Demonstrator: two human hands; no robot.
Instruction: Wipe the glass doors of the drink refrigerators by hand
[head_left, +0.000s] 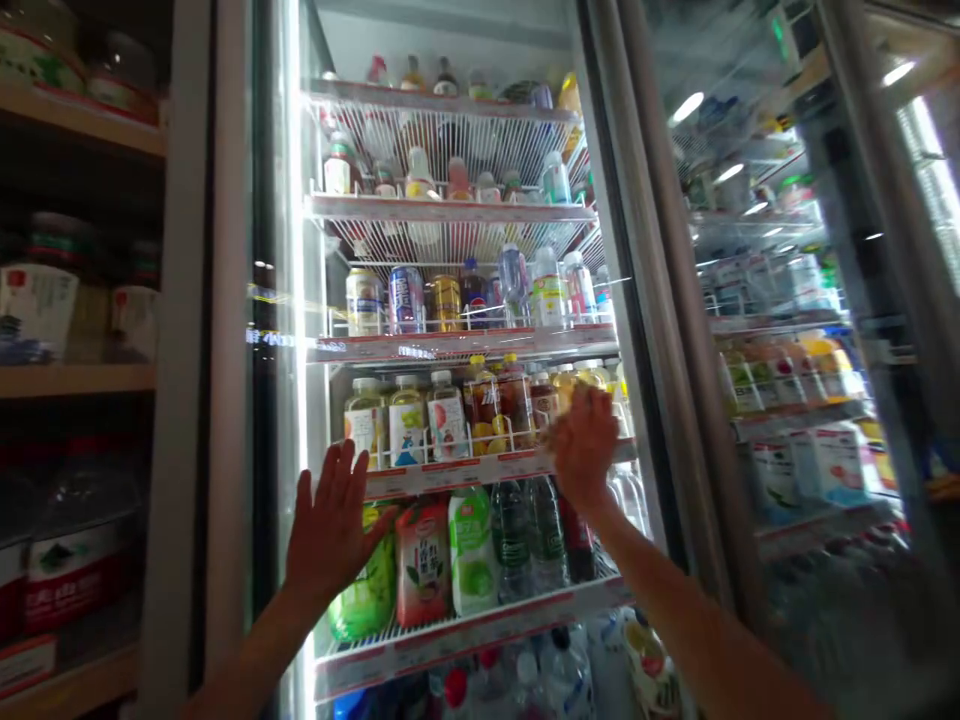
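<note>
I face a lit drinks fridge with white wire shelves (450, 210). My left hand (334, 530) is open with its fingers spread, held up in front of a green bottle (367, 590) at the left end of a lower shelf. My right hand (585, 445) reaches to the right end of the shelf above, against the bottles of amber drink (517, 400). Motion smears its fingers, so I cannot tell whether they hold anything. Juice bottles (409, 420) fill the left of that shelf. A red carton (422, 562) and a pale green one (471, 550) stand between my arms.
A dark glass pane (274, 300) edges the fridge on the left, and a metal door frame (645, 330) on the right. A second glass-fronted fridge (787, 380) with cartons stands further right. Wooden shelves (75, 380) with tubs and jars fill the left.
</note>
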